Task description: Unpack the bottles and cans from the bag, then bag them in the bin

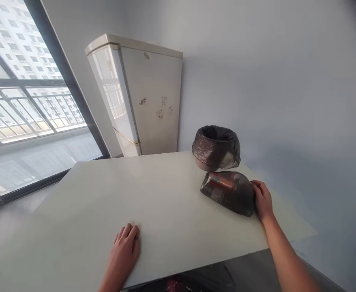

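1. A pale, plain wall (266,73) fills the far and right side.
2. The white table (166,202) spreads across the near middle.
3. At the left, a dark-framed window (41,109) looks out on railings and a high-rise.
4. A white refrigerator (153,97), its side marked with brown patches, stands beyond the table's far edge.
5. The dark translucent plastic bag (231,194) lies on its side on the table's right part, red and orange contents showing through.
6. Just beyond it, the wastebin (204,165) stands upright, a black liner (210,150) folded over its rim; whether bag and bin touch, I cannot tell.
7. The right hand (262,199) has its fingers against the bag's right end; the thumb is hidden, so I cannot tell whether they clamp it. The step in hand looks like steadying or handling the bag; moving it would call for a firm hold on the plastic.
8. The left hand (127,245) rests on the table at the near left, well apart from the bag, fingers together and bent, palm hidden.
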Demonstrator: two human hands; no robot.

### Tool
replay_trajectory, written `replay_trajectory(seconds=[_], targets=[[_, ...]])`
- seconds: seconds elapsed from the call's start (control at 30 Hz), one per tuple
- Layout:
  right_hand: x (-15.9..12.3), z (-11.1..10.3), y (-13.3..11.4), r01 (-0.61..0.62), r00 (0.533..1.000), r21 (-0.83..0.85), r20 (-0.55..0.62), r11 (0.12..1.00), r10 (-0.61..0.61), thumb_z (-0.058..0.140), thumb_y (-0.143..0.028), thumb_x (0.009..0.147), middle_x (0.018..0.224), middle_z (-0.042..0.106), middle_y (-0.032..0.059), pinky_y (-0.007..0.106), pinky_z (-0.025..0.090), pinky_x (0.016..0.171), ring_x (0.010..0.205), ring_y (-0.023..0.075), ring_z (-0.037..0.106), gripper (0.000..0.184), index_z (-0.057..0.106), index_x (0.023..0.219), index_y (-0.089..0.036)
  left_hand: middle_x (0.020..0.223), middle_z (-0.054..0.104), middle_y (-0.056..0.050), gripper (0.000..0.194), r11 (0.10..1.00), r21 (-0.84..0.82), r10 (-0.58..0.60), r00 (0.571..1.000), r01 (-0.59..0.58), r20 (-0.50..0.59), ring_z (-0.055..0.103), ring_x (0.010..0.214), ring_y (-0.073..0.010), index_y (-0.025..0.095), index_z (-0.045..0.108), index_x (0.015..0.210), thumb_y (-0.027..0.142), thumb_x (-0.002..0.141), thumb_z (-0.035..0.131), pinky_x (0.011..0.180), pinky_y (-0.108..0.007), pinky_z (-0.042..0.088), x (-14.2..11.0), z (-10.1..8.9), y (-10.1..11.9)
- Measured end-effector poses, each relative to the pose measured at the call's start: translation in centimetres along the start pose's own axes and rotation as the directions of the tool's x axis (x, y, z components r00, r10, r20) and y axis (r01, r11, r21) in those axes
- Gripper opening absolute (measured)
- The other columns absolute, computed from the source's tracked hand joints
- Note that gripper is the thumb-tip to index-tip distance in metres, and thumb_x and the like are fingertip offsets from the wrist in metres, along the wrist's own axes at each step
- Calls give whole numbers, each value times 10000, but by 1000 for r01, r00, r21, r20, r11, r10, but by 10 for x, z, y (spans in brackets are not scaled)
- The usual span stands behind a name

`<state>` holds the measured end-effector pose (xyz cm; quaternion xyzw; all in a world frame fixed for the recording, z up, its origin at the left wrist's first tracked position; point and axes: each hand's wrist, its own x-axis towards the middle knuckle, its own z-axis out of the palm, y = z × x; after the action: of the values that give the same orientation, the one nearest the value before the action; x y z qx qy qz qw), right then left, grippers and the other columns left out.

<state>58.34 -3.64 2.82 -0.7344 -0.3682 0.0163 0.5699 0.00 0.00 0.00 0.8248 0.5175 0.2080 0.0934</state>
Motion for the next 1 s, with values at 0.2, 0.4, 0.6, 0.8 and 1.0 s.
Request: replay_trajectory(seconds=[0.2,0.4,0.6,0.8,1.0], targets=[[20,-1,-34,161,957,-190,-209,968,-200,537,-461,853,960,683,101,387,460,786,942,272,597,321,668,988,-201,926,598,-49,176,1000,-12,-10,1000,10,8,580,880,-231,226,564,861,152,948,430,798,-366,476,-1,-2,1],[47,18,-125,470,848,-318,-95,823,-521,578,-397,901,995,698,107,429,504,918,973,279,633,220,649,1000,-214,935,597,-53,182,999,-40,-6,1000,6,-4,571,887,-233,221,574,876,139,946,428,807,-368,468,-2,1,-2],[84,71,-180,689,709,-378,178,618,-682,548,-456,975,1324,643,179,477,447,1077,1226,329,567,444,592,1303,-160,936,592,-54,186,998,-59,-19,1000,20,6,552,885,-227,215,566,879,143,960,414,816,-367,456,-2,2,-3],[112,117,-172,689,714,-539,392,484,-580,419,-507,1019,1037,699,180,548,355,1050,1009,327,579,454,665,1059,-127,958,593,-60,203,997,-66,-41,998,44,42,546,898,-229,215,555,877,116,950,394,831,-372,450,-3,-3,1],[109,133,-179,663,747,-456,359,594,-559,461,-469,1002,876,682,142,435,353,859,876,283,537,379,625,834,-171,953,596,-61,212,996,-55,-60,997,63,54,549,911,-242,213,542,861,73,905,389,839,-379,447,-3,-7,6]])
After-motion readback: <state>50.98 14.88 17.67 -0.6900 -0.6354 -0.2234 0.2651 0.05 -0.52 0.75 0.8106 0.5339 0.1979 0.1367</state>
